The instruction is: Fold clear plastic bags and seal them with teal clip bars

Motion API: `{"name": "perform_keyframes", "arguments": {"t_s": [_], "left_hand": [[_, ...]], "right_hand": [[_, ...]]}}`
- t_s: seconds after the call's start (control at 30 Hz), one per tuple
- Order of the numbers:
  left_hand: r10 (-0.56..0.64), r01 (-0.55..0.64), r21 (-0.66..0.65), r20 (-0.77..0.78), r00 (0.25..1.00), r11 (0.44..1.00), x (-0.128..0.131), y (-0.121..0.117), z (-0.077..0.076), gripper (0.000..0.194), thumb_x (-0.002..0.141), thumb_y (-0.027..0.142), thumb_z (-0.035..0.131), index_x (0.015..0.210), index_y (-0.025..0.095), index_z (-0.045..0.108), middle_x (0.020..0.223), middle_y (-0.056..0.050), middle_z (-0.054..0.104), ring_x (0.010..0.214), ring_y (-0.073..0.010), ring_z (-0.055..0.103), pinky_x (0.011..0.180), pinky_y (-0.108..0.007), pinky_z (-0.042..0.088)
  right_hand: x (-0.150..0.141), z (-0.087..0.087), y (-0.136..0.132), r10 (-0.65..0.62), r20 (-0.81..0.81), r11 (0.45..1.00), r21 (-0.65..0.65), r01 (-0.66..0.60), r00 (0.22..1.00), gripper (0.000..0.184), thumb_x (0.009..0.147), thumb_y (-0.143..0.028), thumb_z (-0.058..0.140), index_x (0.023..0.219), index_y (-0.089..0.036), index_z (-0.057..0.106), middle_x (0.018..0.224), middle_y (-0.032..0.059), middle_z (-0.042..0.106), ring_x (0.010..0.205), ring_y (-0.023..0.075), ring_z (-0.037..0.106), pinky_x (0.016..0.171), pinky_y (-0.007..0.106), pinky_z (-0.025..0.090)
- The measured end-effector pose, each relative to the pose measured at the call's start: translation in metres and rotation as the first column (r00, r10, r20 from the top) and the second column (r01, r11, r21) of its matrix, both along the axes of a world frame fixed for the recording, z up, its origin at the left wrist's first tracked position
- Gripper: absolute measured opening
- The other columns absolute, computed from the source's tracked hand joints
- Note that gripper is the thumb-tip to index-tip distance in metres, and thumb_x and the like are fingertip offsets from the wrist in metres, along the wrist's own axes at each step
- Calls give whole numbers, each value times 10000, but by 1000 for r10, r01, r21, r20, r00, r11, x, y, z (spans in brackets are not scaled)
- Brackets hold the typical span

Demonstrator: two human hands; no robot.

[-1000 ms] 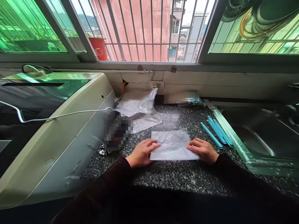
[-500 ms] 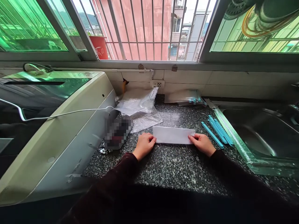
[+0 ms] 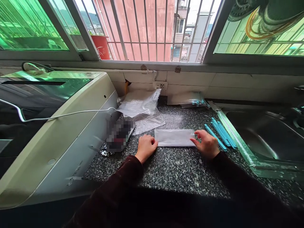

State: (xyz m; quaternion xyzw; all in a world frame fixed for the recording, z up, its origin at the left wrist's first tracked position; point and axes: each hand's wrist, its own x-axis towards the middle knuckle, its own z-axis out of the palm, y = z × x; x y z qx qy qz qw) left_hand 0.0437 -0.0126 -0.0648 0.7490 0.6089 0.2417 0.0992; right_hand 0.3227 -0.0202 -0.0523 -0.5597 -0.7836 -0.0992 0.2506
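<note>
A whitish, semi-clear plastic bag (image 3: 174, 138) lies folded into a long flat strip on the speckled counter in front of me. My left hand (image 3: 146, 147) pinches its lower left corner, fingers curled and thumb pressed on the edge. At the other end, my right hand (image 3: 207, 144) has its thumb and index finger apart, with the thumb tip at the bag's edge. Several light-blue plastic strips (image 3: 223, 133) lie just beyond my right hand. Loose clear plastic bags (image 3: 141, 103) are heaped behind my left hand.
On the left stands a white washing machine (image 3: 95, 104) with a white cable across it. A blurred dark object (image 3: 120, 136) sits beside it. To the right is a metal sink (image 3: 261, 136) with a taped rim. Flat bags with blue strips (image 3: 187, 98) lie against the wall.
My right hand has loosened from the bag's right end, its thumb and index finger now spread. The left hand has barely shifted and still pinches its corner.
</note>
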Motion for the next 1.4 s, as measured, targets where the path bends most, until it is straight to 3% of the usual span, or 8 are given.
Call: {"name": "perform_keyframes", "arguments": {"t_s": [0.1,0.27,0.47,0.6,0.83,1.0,1.13,1.4], "left_hand": [[1,0,-20,88,996,1000,-3,3,-1,253,731,244,564,487,179,537,567,-27,600,645,-181,519,641,-309,346],[0,1,-3,222,975,1000,-8,3,1,241,764,272,533,547,170,555,581,-22,575,631,-168,519,652,-306,396],[-274,178,426,175,946,887,-5,7,21,324,687,396,675,935,191,637,1060,-100,600,1013,-251,502,915,-413,369],[-478,370,372,259,840,851,7,26,38,139,793,265,578,687,182,614,848,-60,652,876,-191,562,829,-352,431],[-519,436,287,376,768,853,26,33,55,119,807,256,550,749,175,615,730,-25,651,685,-138,579,661,-264,460],[-384,303,237,552,740,923,21,33,45,140,782,291,566,725,172,612,690,-26,652,661,-142,587,632,-259,467],[-250,226,137,749,614,964,10,36,45,210,726,374,615,723,165,602,707,-25,639,682,-145,586,643,-259,472],[-21,350,-118,929,370,929,1,44,48,395,573,479,712,719,142,567,581,34,528,521,-78,451,498,-205,362]], "right_hand": [[-10,3,-4,300,249,933,125,-337,921,264,837,-404,520,936,-179,613,855,79,633,767,193,531,673,302,366],[-34,5,3,265,427,923,147,-355,865,203,818,-135,502,640,-182,589,647,45,562,675,176,437,632,318,293],[-25,30,11,301,301,920,157,-358,905,212,850,-178,475,680,-187,603,728,51,597,714,174,439,661,311,316],[-12,44,12,311,57,932,176,-316,949,204,868,-212,460,732,-184,609,744,54,618,744,176,486,701,296,372],[-18,40,10,333,-82,941,-33,-337,939,221,838,-375,521,831,-185,633,728,54,627,705,174,531,651,283,403],[-20,33,4,368,-166,900,-184,-396,915,286,855,-323,478,626,-183,576,598,23,558,585,128,492,549,239,353],[-13,37,0,278,-335,835,-379,-399,900,374,829,-411,480,533,-183,485,534,-6,474,508,105,417,477,231,305],[-20,35,-1,-10,-650,711,-538,-452,759,441,757,-576,499,606,-163,534,547,-20,443,509,98,382,455,227,316]]}}
